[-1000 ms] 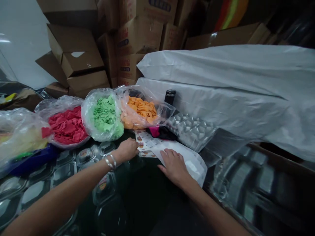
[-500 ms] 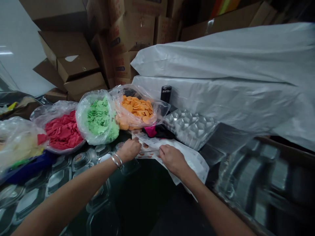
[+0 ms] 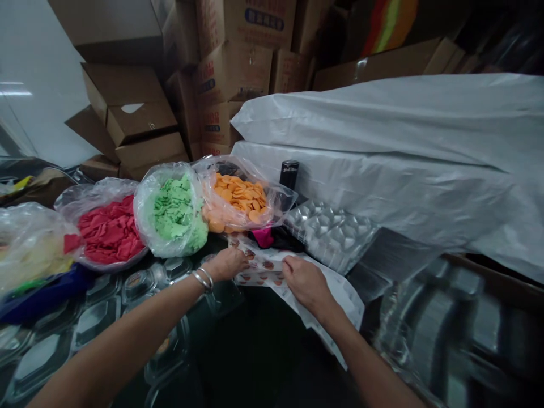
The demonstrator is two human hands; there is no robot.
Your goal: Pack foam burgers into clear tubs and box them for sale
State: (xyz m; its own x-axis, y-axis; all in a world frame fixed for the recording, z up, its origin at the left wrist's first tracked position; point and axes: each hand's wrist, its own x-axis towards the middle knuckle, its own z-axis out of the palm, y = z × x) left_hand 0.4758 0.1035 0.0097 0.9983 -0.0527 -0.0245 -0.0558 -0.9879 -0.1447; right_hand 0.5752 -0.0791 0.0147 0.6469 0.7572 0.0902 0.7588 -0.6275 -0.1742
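In the head view, my left hand (image 3: 228, 264) has its fingers closed on the left part of a white paper sheet printed with small brown pictures (image 3: 268, 264). A silver double bangle (image 3: 204, 280) circles the left wrist. My right hand (image 3: 306, 282) pinches the same sheet between thumb and curled fingers, a short way to the right. Between the hands the sheet is lifted or folded, its near edge hanging toward me. More white paper (image 3: 346, 292) spreads out under and beyond my right hand. Both sets of fingertips are partly hidden.
Clear plastic containers (image 3: 97, 314) cover the left. Behind them stand bags of red pieces (image 3: 110, 232), green pieces (image 3: 174, 207) and orange discs (image 3: 240, 195). A black can (image 3: 289, 174), clear moulded trays (image 3: 335, 229), white-wrapped bundles (image 3: 382, 170) and cardboard boxes (image 3: 232, 71) lie farther back.
The view has tilted up slightly, so things sit lower. My hands have moved a little apart, and more of the printed sheet shows between them.
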